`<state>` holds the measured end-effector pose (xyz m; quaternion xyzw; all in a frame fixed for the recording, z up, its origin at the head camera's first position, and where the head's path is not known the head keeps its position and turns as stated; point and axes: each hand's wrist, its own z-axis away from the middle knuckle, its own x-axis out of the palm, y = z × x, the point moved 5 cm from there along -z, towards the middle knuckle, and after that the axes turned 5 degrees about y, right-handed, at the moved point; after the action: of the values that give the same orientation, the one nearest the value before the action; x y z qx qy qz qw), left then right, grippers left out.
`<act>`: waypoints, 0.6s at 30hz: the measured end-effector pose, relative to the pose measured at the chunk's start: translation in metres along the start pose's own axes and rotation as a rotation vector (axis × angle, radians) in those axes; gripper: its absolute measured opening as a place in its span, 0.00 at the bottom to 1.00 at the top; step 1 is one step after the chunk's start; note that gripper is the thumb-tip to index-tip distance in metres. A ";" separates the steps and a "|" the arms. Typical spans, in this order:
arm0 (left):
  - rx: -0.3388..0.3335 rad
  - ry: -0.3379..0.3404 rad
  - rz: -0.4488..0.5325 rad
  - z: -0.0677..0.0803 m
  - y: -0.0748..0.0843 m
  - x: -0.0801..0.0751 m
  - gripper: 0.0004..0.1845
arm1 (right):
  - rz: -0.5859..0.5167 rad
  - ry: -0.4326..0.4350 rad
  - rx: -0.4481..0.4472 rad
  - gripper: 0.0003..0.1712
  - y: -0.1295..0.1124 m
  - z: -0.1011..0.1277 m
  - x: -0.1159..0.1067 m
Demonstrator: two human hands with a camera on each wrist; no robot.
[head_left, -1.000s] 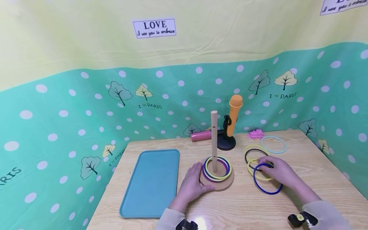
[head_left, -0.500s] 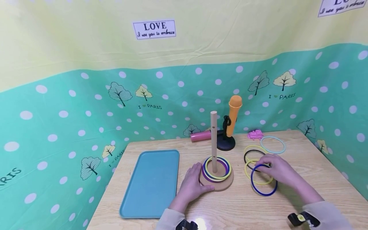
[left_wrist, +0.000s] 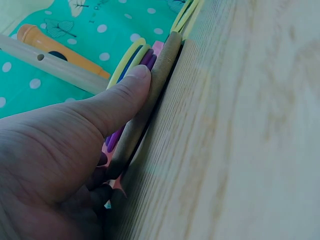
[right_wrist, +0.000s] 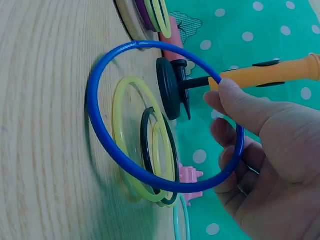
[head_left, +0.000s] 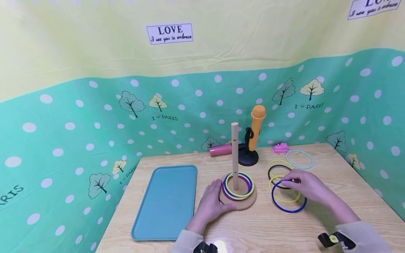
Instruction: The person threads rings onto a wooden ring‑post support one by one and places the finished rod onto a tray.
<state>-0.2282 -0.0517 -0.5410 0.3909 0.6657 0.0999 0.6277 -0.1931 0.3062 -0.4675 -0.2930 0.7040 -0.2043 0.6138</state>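
My left hand (head_left: 211, 201) holds the edge of a round wooden base (head_left: 250, 203), thumb on its top and fingers at its side. An upright wooden pole (head_left: 235, 154) rises from the base. Several stacked rings, the uppermost yellow (head_left: 253, 186), lie around the pole's foot; blue and purple ones show beneath. To the right, my right hand (head_left: 307, 186) pinches a blue ring (right_wrist: 175, 186) by its edge, tilted above the table. Below and behind it lie two yellow rings (right_wrist: 118, 115) and a black ring (right_wrist: 145, 135), overlapping.
A light blue ring (head_left: 313, 162) and a pink toy (head_left: 280, 148) lie at the back right. An orange microphone-shaped toy (head_left: 257, 124) stands on a black base (head_left: 248, 160) behind the pole, beside a pink cylinder (head_left: 220, 150). A blue tray (head_left: 169, 200) lies left.
My right hand has shifted the blue ring slightly left, and its tilt has changed. The nearer yellow ring has slid a little left and nearer. My left hand stays on the base.
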 end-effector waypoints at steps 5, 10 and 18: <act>-0.003 -0.004 -0.001 0.000 -0.001 0.001 0.64 | -0.010 0.011 -0.002 0.11 -0.006 0.001 -0.004; 0.008 0.004 -0.008 0.000 -0.002 0.001 0.64 | -0.012 0.014 -0.016 0.13 -0.009 0.000 -0.008; 0.009 0.003 -0.004 0.000 -0.001 0.000 0.64 | -0.068 0.039 -0.031 0.12 -0.016 -0.004 -0.016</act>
<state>-0.2291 -0.0522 -0.5422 0.3923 0.6677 0.0961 0.6253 -0.1930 0.3047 -0.4448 -0.3222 0.7085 -0.2195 0.5882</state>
